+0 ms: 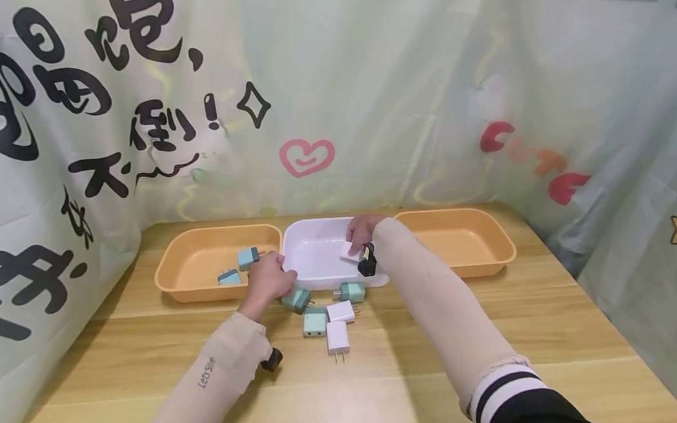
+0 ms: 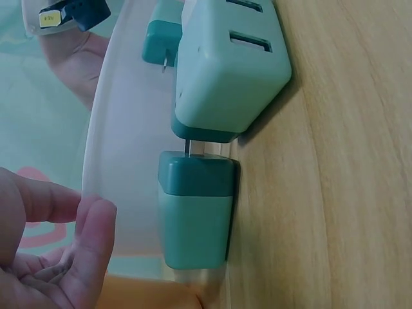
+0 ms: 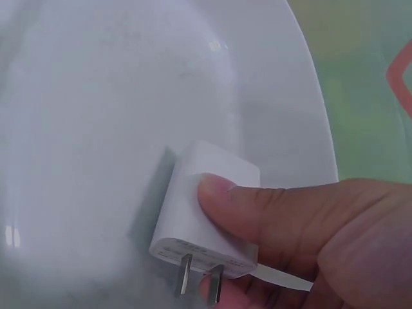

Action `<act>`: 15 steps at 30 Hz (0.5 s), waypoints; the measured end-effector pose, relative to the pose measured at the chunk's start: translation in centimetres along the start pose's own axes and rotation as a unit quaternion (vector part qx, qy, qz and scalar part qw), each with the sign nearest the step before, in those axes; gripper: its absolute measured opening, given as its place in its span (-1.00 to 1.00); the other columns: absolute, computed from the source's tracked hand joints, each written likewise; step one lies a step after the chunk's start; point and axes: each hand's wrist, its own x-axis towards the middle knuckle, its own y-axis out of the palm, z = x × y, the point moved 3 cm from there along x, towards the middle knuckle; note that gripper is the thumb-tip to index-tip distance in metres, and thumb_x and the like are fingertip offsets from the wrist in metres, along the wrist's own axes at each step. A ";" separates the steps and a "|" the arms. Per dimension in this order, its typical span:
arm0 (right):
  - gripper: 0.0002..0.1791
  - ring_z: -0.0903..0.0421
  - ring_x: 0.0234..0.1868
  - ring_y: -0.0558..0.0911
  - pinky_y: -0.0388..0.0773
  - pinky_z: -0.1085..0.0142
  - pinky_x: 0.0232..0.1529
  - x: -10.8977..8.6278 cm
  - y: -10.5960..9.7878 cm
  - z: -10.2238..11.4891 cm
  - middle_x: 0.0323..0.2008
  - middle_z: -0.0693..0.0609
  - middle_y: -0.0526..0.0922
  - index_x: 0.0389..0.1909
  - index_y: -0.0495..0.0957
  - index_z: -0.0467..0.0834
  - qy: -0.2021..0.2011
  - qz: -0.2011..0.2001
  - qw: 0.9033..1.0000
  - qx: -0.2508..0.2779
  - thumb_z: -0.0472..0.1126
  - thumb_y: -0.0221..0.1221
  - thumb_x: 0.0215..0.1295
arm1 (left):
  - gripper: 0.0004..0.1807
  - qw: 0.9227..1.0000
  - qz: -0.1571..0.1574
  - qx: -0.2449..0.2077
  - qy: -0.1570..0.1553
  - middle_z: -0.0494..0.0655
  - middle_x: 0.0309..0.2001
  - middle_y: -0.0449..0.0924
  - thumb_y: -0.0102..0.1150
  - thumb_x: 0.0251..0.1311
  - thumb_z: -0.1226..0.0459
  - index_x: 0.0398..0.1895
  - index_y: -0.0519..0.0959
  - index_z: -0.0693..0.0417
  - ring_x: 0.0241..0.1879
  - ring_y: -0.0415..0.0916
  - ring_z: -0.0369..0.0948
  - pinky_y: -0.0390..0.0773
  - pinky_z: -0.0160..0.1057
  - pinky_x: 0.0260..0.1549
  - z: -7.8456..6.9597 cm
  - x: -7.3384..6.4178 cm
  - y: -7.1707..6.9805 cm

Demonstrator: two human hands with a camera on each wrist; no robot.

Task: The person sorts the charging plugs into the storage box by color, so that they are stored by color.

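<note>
My right hand pinches a white charger plug over the inside of the white tray, its two metal prongs facing the wrist camera. With thumb and finger, my left hand pinches the near-left rim of the white tray. Just in front of that tray lie green charger plugs, among them one close to my left hand and one with two USB slots. Two white charger plugs, one farther and one nearer, lie beside them on the table.
An orange tray on the left holds two blue-green charger plugs, one farther back and one nearer. Another orange tray stands to the right of the white one. A printed curtain hangs behind the wooden table.
</note>
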 end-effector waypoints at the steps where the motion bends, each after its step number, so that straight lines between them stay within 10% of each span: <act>1: -0.62 0.06 -0.12 0.46 0.44 0.27 -0.11 0.0 0.0 0.0 -0.18 -0.01 0.53 -0.07 0.53 -0.07 0.001 0.000 1.000 0.000 -0.13 0.40 0.12 | -0.56 1.000 0.000 0.001 0.000 0.09 -0.47 0.54 0.21 0.17 0.34 0.08 0.41 0.39 -0.59 0.55 -0.16 0.58 -0.31 -0.60 0.0 0.0 0.0; 15: -0.63 0.06 -0.10 0.54 0.46 0.23 0.02 0.2 0.5 0.3 -0.11 -0.01 0.59 0.05 0.55 -0.08 0.003 -0.016 1.000 0.013 -0.18 0.32 0.23 | -0.58 1.000 0.000 -0.004 -0.001 0.10 -0.45 0.55 0.21 0.19 0.34 0.07 0.41 0.38 -0.58 0.56 -0.17 0.59 -0.31 -0.58 0.0 -0.1 0.1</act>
